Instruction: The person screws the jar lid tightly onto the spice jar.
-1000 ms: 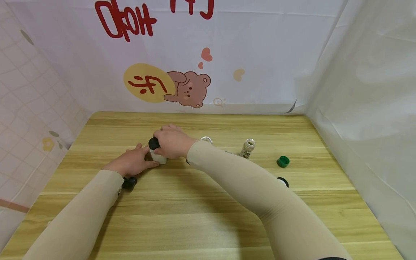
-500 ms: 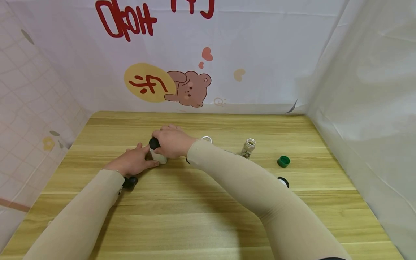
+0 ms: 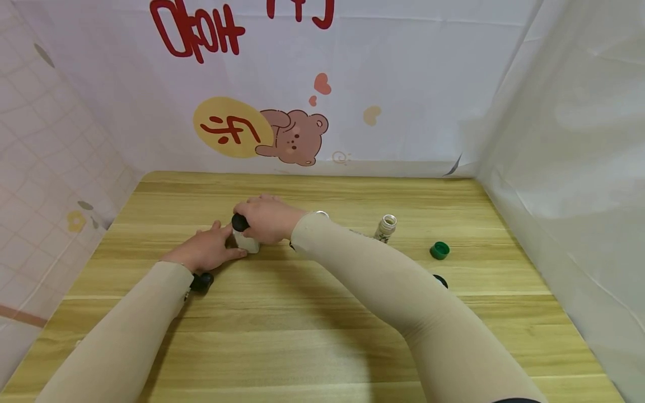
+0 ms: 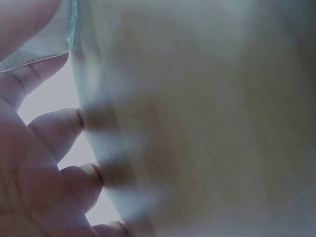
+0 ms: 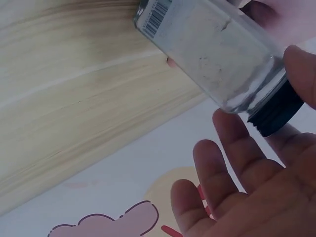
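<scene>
A square clear jar (image 5: 217,49) with pale contents and a barcode label stands toward the left of the table. Near its base, my left hand (image 3: 206,250) holds it between thumb and fingers, the other fingers spread on the tabletop. From above, my right hand (image 3: 269,218) grips the jar's black cap (image 3: 240,221) with thumb and index finger. The right wrist view shows the thumb on that cap (image 5: 277,109), the remaining fingers spread apart. In the left wrist view, the thumb and index finger lie against the glass corner (image 4: 59,29).
Right of centre stands an uncapped small glass bottle (image 3: 386,226), with a green cap (image 3: 440,250) farther right. My right forearm partly covers a black-edged round lid (image 3: 441,280) and a ring-shaped rim (image 3: 322,214). A black object (image 3: 203,282) lies beside my left wrist.
The right forearm has shifted slightly, hiding more of the ring-shaped rim and the black-edged lid. The left hand and the jar stay in place.
</scene>
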`<control>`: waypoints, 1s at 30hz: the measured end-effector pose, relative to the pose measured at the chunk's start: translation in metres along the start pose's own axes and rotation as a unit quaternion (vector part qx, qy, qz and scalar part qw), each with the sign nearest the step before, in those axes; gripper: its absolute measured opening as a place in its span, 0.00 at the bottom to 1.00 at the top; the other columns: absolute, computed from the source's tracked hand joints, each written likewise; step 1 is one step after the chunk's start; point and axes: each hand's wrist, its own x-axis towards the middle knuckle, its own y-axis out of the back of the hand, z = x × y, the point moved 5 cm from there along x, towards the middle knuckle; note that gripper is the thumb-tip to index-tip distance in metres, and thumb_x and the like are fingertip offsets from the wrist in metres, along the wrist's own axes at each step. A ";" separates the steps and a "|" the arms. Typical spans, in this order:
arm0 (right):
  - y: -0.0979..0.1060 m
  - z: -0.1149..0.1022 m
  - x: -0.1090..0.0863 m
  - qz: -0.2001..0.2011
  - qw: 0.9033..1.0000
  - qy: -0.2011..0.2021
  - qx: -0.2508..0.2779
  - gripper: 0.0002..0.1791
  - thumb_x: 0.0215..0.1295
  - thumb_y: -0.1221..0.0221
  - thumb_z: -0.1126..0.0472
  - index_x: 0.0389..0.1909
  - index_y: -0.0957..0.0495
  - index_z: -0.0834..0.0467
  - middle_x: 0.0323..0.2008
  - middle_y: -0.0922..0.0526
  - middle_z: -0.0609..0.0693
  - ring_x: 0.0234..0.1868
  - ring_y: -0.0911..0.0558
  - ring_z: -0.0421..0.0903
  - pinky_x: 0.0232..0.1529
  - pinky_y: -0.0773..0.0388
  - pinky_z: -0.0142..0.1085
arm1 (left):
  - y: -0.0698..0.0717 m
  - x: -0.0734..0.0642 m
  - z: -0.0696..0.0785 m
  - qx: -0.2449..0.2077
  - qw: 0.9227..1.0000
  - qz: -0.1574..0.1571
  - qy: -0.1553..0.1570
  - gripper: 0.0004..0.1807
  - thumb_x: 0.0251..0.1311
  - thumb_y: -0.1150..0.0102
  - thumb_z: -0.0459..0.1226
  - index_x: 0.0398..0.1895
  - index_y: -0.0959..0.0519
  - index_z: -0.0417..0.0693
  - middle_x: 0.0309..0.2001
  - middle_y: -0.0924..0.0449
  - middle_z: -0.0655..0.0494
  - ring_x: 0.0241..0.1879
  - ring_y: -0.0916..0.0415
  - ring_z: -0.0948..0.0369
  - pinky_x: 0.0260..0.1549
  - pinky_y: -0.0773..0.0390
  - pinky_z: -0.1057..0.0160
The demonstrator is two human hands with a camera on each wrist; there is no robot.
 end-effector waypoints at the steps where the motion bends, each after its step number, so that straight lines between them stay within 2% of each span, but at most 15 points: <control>1: 0.000 0.000 0.000 -0.002 1.000 0.004 -0.001 0.30 0.80 0.44 0.45 0.77 0.34 0.48 0.71 0.26 0.48 0.70 0.26 0.48 0.75 0.31 0.46 | 0.000 0.000 0.000 0.001 1.000 0.002 -0.001 0.54 0.69 0.46 0.69 0.88 0.62 0.66 0.79 0.61 0.16 0.70 0.59 0.09 0.60 0.38 0.16; 5: 0.000 0.000 0.001 -0.012 1.000 0.007 0.002 0.27 0.81 0.45 0.46 0.75 0.33 0.48 0.70 0.25 0.47 0.70 0.27 0.47 0.75 0.31 0.45 | 0.000 0.001 0.000 -0.012 1.000 0.003 -0.009 0.54 0.69 0.44 0.68 0.87 0.62 0.67 0.79 0.59 0.18 0.74 0.62 0.13 0.63 0.42 0.15; 11: 0.001 -0.001 0.002 -0.026 1.000 0.004 0.003 0.27 0.81 0.45 0.46 0.75 0.32 0.49 0.70 0.25 0.47 0.66 0.26 0.48 0.73 0.29 0.43 | -0.001 0.004 -0.001 -0.044 0.999 0.004 -0.023 0.56 0.67 0.43 0.70 0.88 0.60 0.66 0.82 0.56 0.25 0.80 0.69 0.23 0.69 0.59 0.16; 16: 0.002 -0.001 0.002 -0.022 1.000 0.004 -0.005 0.27 0.81 0.45 0.44 0.74 0.31 0.48 0.70 0.25 0.46 0.66 0.27 0.48 0.73 0.30 0.45 | 0.000 0.005 0.000 -0.061 0.998 0.005 -0.021 0.55 0.67 0.43 0.70 0.88 0.57 0.65 0.83 0.52 0.31 0.80 0.72 0.24 0.70 0.69 0.18; 21: 0.004 -0.001 0.000 0.000 1.000 0.003 -0.023 0.26 0.80 0.44 0.41 0.70 0.27 0.49 0.67 0.22 0.45 0.63 0.27 0.46 0.73 0.32 0.44 | 0.000 0.005 0.002 -0.054 0.998 0.005 -0.015 0.54 0.68 0.44 0.69 0.88 0.57 0.64 0.82 0.52 0.30 0.80 0.71 0.25 0.71 0.68 0.19; 26: 0.005 -0.003 -0.003 0.011 0.999 -0.004 -0.042 0.27 0.79 0.45 0.39 0.67 0.26 0.52 0.62 0.20 0.46 0.60 0.26 0.46 0.71 0.30 0.44 | 0.000 0.003 0.001 -0.044 0.999 0.003 -0.004 0.55 0.67 0.45 0.71 0.88 0.59 0.64 0.81 0.59 0.21 0.77 0.68 0.19 0.69 0.58 0.16; 30: 0.006 -0.004 -0.004 0.008 0.999 -0.011 -0.048 0.29 0.79 0.45 0.39 0.68 0.27 0.53 0.63 0.21 0.47 0.62 0.26 0.47 0.72 0.30 0.45 | -0.001 0.003 0.001 -0.043 0.999 0.002 -0.003 0.56 0.66 0.45 0.72 0.88 0.59 0.64 0.81 0.59 0.22 0.77 0.68 0.19 0.69 0.59 0.16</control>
